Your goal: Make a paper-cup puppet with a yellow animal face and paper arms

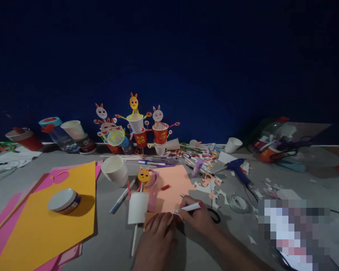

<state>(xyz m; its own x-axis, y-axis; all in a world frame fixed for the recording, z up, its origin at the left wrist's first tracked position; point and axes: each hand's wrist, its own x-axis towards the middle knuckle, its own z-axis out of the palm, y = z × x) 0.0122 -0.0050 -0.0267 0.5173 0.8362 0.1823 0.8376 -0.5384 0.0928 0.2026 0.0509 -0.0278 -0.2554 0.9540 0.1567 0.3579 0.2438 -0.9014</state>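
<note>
From the head camera I see my right hand (196, 218) low in the middle of the grey table (313, 173), its fingers wrapped around a white marker with a red end (190, 207), the tip pointing left and resting at the near edge of a peach sheet of paper (173, 186). My left hand (158, 229) lies flat just beside it, palm down with the fingers spread loosely on that same near edge, grasping nothing as far as I can tell, the two hands almost touching. Just left of my left hand stands an upside-down white paper cup on a stick (138, 207), topped by a small yellow animal face (144, 175). Farther left a yellow sheet (45, 229) lies over pink sheets (5, 233), with a round tin (63, 201) sitting on the yellow one. A stack of white cups (114, 170) stands behind it. Along the dark blue wall (186, 56) I see a cluster of finished cup figures with bunny heads (138, 126). To the right of the peach sheet lie paper scraps (211, 186), a blue glue gun (237, 167) and a roll of clear tape (238, 203). Black scissor handles (214, 215) peek out just behind my right wrist.
</note>
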